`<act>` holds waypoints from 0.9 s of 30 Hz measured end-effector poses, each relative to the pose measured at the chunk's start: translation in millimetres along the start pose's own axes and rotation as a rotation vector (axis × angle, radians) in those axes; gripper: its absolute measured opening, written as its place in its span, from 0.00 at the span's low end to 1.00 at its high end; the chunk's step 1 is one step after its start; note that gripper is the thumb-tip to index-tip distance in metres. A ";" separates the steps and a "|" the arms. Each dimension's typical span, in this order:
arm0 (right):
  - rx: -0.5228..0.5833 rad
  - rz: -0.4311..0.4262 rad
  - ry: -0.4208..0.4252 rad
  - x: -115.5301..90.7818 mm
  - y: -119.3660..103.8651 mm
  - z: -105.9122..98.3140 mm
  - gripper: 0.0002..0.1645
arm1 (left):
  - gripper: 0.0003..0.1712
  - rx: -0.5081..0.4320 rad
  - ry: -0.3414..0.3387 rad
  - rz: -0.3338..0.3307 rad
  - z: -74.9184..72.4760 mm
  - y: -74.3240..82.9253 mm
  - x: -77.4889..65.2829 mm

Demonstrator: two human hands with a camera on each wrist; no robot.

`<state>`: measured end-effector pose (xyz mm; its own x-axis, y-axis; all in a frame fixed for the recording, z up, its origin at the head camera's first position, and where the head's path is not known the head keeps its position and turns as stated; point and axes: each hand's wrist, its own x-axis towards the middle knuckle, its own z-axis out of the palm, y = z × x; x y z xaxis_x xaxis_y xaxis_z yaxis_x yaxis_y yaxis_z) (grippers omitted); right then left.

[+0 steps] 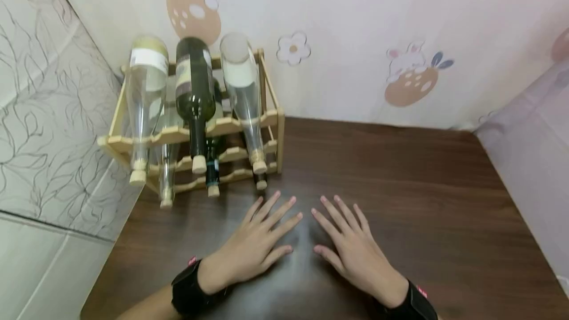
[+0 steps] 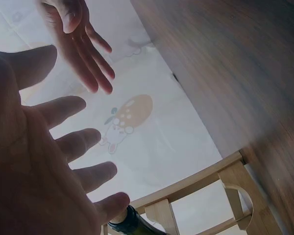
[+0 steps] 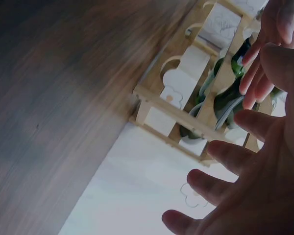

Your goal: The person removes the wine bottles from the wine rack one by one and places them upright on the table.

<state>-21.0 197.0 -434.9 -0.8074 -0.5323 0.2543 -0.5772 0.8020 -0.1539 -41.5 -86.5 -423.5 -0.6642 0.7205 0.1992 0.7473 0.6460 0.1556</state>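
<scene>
The left hand (image 1: 249, 248) and right hand (image 1: 359, 256) are released, fingers spread, over a brown table (image 1: 422, 177). Corked bottles (image 1: 195, 83) lie in a wooden rack (image 1: 280, 137) beyond the left hand.

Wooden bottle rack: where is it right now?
In the head view, the wooden bottle rack stands at left on the table, beyond the left hand.
</scene>
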 end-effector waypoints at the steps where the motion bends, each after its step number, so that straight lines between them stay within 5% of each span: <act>1: -0.010 -0.003 0.003 3.4 1.7 -1.3 0.43 | 0.38 0.008 0.014 -0.002 -1.4 -2.0 4.7; 6: -0.031 -0.023 -0.002 7.9 0.7 -0.7 0.44 | 0.38 0.002 0.016 0.001 -4.5 -6.2 13.4; 27: -0.038 -0.018 0.007 -8.1 4.9 2.0 0.44 | 0.38 -0.015 -0.073 -0.084 3.4 -10.7 -5.9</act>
<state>-17.6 204.7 -439.7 -0.7963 -0.5446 0.2633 -0.5861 0.8024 -0.1127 -45.6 -96.8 -429.5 -0.7238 0.6806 0.1135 0.6886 0.7017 0.1831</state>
